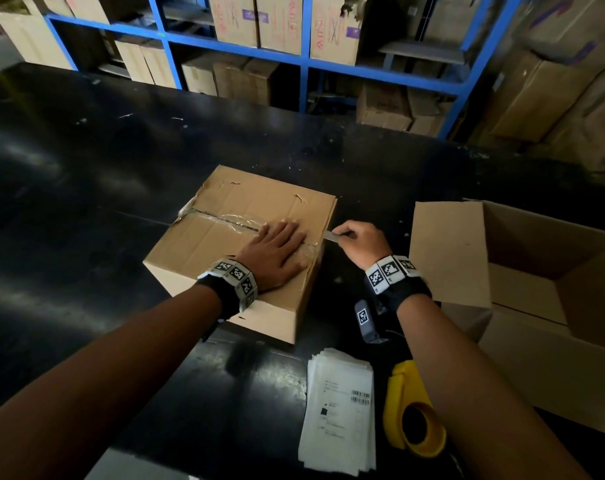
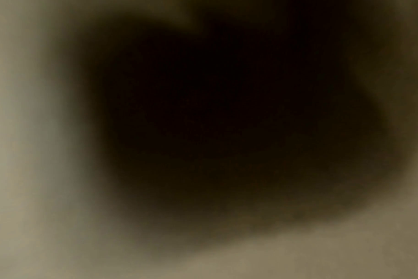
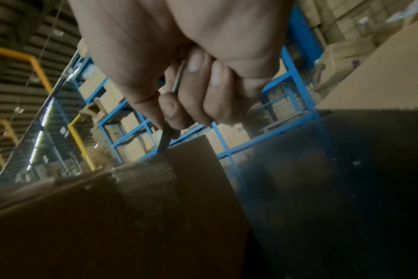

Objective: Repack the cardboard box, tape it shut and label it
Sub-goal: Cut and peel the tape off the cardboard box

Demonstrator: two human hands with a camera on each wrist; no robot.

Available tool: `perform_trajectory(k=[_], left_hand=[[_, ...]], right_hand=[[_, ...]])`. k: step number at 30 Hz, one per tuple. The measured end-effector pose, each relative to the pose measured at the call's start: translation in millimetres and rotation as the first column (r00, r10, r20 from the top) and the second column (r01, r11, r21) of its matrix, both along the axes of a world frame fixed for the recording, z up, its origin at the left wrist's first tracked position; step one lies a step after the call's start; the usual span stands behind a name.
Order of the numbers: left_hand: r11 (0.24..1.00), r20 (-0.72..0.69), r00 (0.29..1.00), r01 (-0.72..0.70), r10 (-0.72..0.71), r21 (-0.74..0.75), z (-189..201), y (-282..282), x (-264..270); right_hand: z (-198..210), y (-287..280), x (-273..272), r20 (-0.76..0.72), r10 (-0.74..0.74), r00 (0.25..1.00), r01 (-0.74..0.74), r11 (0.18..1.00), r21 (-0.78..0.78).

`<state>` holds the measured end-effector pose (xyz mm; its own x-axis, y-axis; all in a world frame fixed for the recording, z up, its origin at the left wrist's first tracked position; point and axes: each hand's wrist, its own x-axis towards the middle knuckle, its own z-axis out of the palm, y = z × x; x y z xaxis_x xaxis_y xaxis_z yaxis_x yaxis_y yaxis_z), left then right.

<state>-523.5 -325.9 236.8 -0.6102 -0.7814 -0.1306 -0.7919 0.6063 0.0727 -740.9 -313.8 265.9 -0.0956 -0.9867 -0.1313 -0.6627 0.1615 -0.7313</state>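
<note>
Item 1. Cardboard box [image 1: 245, 237]: closed, being kept on the black table [image 1: 86, 168] at its middle. Clear tape [image 1: 231, 220] is being shown along the top seam, wrinkled and partly lifted at the far left end.

Item 2. Left hand [image 1: 277, 252]: being laid flat on the box top near the right edge, over the seam. Grip released, fingers straight and pressing on the cardboard. The left wrist view is being rendered dark and blurred; nothing can be told from it.

Item 3. Right hand [image 1: 358, 242]: being held just beside the box's right edge. Grip clenched round a thin metal blade [image 1: 332, 236], whose tip is being brought to the top edge of the box at the seam; in the right wrist view the blade [image 3: 166, 139] is being shown meeting the box corner [image 3: 179, 179], fingers [image 3: 193, 105] curled round the handle.

Item 4. Second cardboard box [image 1: 523, 271]: open, flaps up, being kept at the right of the table.

Item 5. Stack of white labels [image 1: 339, 410]: being kept at the near edge, one with barcodes uppermost.

Item 6. Yellow tape dispenser [image 1: 412, 410]: being kept just right of the labels, partly hidden under the right forearm.

Item 7. Blue shelving [image 1: 304, 57]: being stocked with cartons behind the table.
</note>
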Motion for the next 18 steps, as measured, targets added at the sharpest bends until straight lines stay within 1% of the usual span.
perform_trajectory(k=[2,5,10,18], left_hand=[[1.0,0.009,1.0,-0.004,0.004,-0.01,-1,0,0],[1.0,0.006,1.0,-0.008,0.008,-0.013,-1,1,-1],[0.999,-0.03,0.999,-0.012,0.01,-0.041,-1,4,0],[0.998,-0.049,0.999,-0.026,0.024,-0.058,0,4,-1]], right_hand=[[1,0,3,-0.013,0.025,1.0,-0.025,1.0,0.011],[3,1,7,-0.026,0.015,1.0,-0.015,1.0,0.009],[6,10,0,0.011,0.059,0.998,-0.059,0.998,-0.016],[-1,6,9,-0.029,0.097,0.995,-0.097,0.995,-0.013]])
